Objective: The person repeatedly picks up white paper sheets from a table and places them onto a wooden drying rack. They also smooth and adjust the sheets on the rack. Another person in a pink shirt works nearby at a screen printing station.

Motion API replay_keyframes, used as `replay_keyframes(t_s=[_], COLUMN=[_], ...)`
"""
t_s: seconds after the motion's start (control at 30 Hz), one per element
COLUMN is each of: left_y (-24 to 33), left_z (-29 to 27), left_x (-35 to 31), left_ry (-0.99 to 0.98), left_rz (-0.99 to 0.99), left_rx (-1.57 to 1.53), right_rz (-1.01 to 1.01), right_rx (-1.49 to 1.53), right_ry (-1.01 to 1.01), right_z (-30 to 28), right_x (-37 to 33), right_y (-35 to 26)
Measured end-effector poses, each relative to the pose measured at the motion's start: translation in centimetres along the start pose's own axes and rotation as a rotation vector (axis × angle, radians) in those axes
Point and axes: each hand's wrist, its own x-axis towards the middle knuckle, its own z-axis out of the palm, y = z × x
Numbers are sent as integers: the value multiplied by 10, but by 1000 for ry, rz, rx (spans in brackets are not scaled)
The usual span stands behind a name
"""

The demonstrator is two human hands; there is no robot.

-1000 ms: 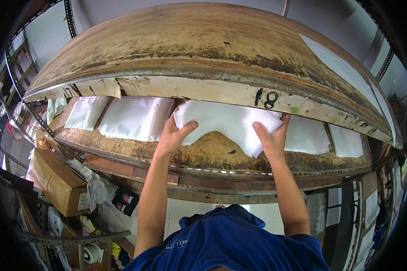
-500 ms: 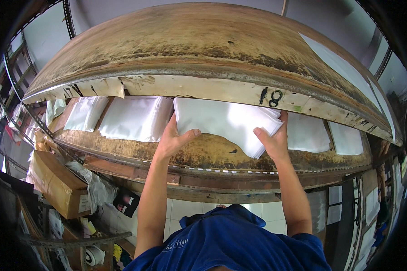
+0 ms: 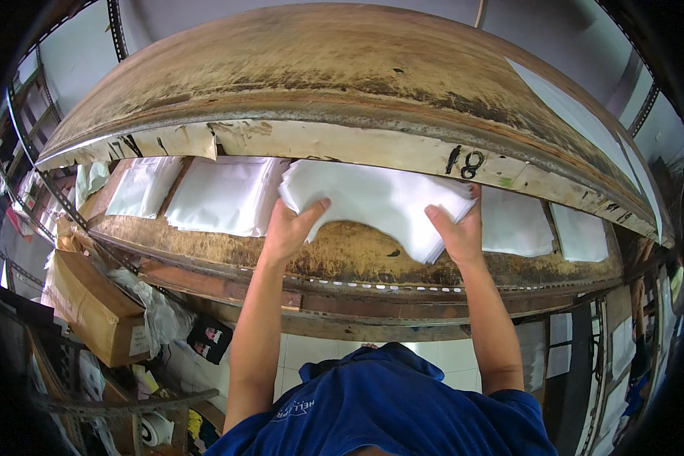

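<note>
Left grip (image 3: 286, 230) and right grip (image 3: 458, 234) clasp a white stack (image 3: 384, 199) by its sides, apparently thin sheets

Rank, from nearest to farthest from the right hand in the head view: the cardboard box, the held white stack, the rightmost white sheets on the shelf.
1. Held white stack: touching the right hand.
2. Rightmost white sheets: right of that hand.
3. Cardboard box: lower left.

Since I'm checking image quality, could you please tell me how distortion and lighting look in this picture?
Head view: fisheye distortion bows the upper wooden board, and the corners go black; head view: the handheld white stack looks bright, with soft grey shading.
</note>
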Motion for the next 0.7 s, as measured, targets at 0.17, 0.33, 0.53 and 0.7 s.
replay_keyframes(t_s=[0.17,0.33,0.53,0.7], left_y=[-5,-4,0,2], left_z=[-6,0,2,-7], left_x=[-8,2,3,-5], left_ry=[-31,26,96,-36], left_rz=[-65,-3,113,10], left_rx=[-135,65,-14,-2], right_rz=[-10,67,-9,-76], right_rx=[127,-24,-35,43], right_ry=[-35,52,147,-10], right_z=[4,13,8,-1], right_x=[-8,-5,-2,-4], right_y=[7,10,2,3])
